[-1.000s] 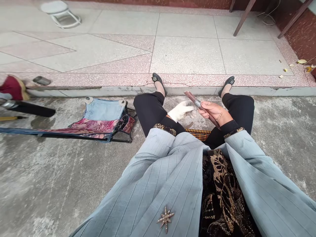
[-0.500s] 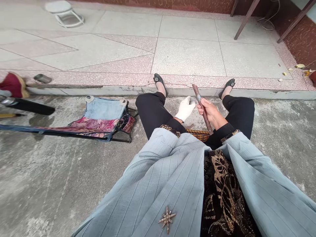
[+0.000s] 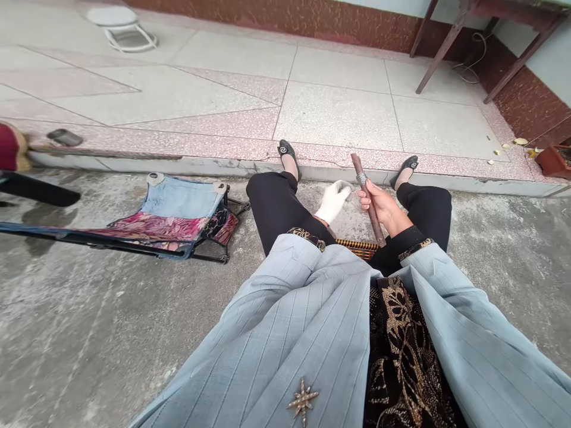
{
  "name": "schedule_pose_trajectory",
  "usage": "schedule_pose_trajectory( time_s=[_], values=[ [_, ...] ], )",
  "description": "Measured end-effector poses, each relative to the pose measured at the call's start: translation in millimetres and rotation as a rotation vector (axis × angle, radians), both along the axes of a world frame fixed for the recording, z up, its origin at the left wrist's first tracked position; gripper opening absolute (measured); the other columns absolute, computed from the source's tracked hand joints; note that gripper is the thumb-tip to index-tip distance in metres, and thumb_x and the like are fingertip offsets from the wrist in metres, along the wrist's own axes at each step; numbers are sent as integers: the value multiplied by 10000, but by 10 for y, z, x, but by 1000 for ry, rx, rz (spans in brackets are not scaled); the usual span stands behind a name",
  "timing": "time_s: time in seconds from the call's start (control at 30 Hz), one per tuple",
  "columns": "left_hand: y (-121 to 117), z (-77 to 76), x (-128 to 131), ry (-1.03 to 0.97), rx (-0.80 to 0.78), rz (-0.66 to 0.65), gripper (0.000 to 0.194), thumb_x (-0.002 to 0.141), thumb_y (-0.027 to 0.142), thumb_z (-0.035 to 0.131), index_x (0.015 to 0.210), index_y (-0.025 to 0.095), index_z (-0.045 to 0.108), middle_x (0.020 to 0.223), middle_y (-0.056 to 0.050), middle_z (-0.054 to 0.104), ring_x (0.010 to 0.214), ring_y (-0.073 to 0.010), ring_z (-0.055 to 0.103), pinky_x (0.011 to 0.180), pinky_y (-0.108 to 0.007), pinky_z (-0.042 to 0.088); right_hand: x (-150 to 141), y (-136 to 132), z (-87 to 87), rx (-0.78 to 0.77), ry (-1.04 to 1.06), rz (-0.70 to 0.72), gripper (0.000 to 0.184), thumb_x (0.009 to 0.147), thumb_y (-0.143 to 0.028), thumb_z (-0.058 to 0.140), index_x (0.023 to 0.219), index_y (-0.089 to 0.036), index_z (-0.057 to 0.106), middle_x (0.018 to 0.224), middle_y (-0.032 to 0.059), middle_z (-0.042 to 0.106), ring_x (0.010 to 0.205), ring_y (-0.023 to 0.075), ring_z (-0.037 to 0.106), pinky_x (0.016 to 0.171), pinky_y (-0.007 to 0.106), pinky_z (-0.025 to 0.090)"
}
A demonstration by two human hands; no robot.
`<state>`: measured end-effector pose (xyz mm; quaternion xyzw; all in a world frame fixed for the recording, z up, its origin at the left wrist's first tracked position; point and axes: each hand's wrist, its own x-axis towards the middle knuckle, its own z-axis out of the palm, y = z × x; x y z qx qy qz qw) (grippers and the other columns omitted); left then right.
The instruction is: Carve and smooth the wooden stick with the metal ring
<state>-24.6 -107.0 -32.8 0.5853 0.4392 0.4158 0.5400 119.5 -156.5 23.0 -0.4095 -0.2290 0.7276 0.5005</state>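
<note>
My right hand [image 3: 384, 205] is bare and wraps round a brown wooden stick [image 3: 373, 221], which it holds at a slant over my lap. Grey wire [image 3: 361, 178] is wound round the stick in a band just above my fingers. In a white glove, my left hand [image 3: 333, 201] is beside the stick, a small gap from my right hand. Its fingers are curled together near the thumb; whatever they pinch is too small to make out. Under the stick's lower end, between my legs, part of a woven yellow-and-black seat or basket [image 3: 359, 246] shows.
A low folding lounger [image 3: 182, 199] in denim and floral cloth stands at my left. Ahead runs a raised tiled step [image 3: 214, 163], where my feet rest. A metal cup [image 3: 65, 137], a white stool [image 3: 120, 27], a wooden table [image 3: 441, 50] and a potted plant's pot [image 3: 553, 161] are around.
The view has tilted up and shifted slightly, showing more of the wall and table. My right hand still grips the stick, and my gloved left hand stays close beside it.
</note>
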Motion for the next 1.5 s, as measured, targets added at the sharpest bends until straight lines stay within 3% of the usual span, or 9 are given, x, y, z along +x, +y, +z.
schedule_pose_trajectory(
  time_s=[0.1, 0.2, 0.7, 0.8, 0.93, 1.0, 1.13, 1.33, 1.5],
  values=[
    [12, 9, -9, -366, -295, -156, 232, 793, 400, 603, 842, 180, 547, 562, 47, 523, 373, -67, 415, 372, -188, 266, 75, -5, 61, 3, -12, 110, 279, 900, -358, 667, 912, -217, 426, 639, -58, 485, 440, 40, 367, 408, 128, 313],
    [32, 9, -22, -524, -397, -295, 265, 727, 396, 658, 792, 166, 543, 522, 38, 522, 336, -68, 405, 328, -188, 210, 118, -19, 84, 43, -40, 214, 333, 863, -373, 707, 897, -214, 417, 647, -53, 503, 440, 39, 363, 421, 140, 320],
    [103, 200, -49, -554, -428, -528, 333, 689, 426, 734, 783, 158, 561, 553, 31, 508, 372, -57, 397, 366, -189, 209, 207, 0, 256, 123, -216, 325, 361, 813, -406, 741, 966, -212, 477, 640, -43, 520, 436, 52, 359, 427, 166, 315],
    [153, 288, -38, -431, -248, -458, 275, 782, 417, 667, 830, 160, 580, 587, 26, 513, 416, -62, 409, 407, -196, 251, 202, 51, 315, 147, -279, 306, 412, 780, -412, 768, 1027, -205, 512, 633, -42, 536, 432, 57, 376, 411, 167, 314],
    [205, 366, -23, -12, 222, -167, 75, 792, 221, 621, 828, 156, 618, 676, -16, 583, 601, -126, 527, 574, -234, 390, 129, 103, 306, 143, -392, 161, 467, 754, -386, 787, 1100, -189, 545, 597, -51, 537, 415, 65, 397, 382, 167, 294],
    [219, 348, -7, 148, 347, -89, 101, 808, 179, 570, 874, 155, 642, 756, -42, 636, 709, -170, 576, 675, -262, 426, 87, 119, 272, 139, -426, 77, 463, 765, -371, 778, 1123, -184, 550, 582, -60, 528, 406, 65, 400, 373, 168, 286],
    [238, 251, 21, 137, 390, -131, 208, 890, 220, 463, 942, 149, 652, 883, -59, 683, 837, -190, 608, 782, -274, 440, 70, 132, 233, 149, -338, 56, 440, 758, -398, 785, 1050, -193, 526, 613, -53, 542, 418, 55, 401, 381, 158, 303],
    [237, 203, -4, 137, 384, -108, 184, 898, 239, 469, 822, 139, 603, 751, -11, 619, 722, -140, 537, 718, -249, 407, 142, 153, 242, 73, -164, 127, 386, 810, -382, 755, 895, -217, 416, 646, -51, 521, 435, 39, 378, 407, 140, 325],
    [199, 173, -67, 316, 336, -37, 199, 908, 249, 461, 795, 153, 594, 677, 5, 572, 658, -138, 496, 664, -263, 381, 164, 225, 167, 20, -168, 146, 363, 840, -388, 730, 910, -218, 418, 639, -50, 513, 428, 40, 362, 400, 143, 314]
  ],
)
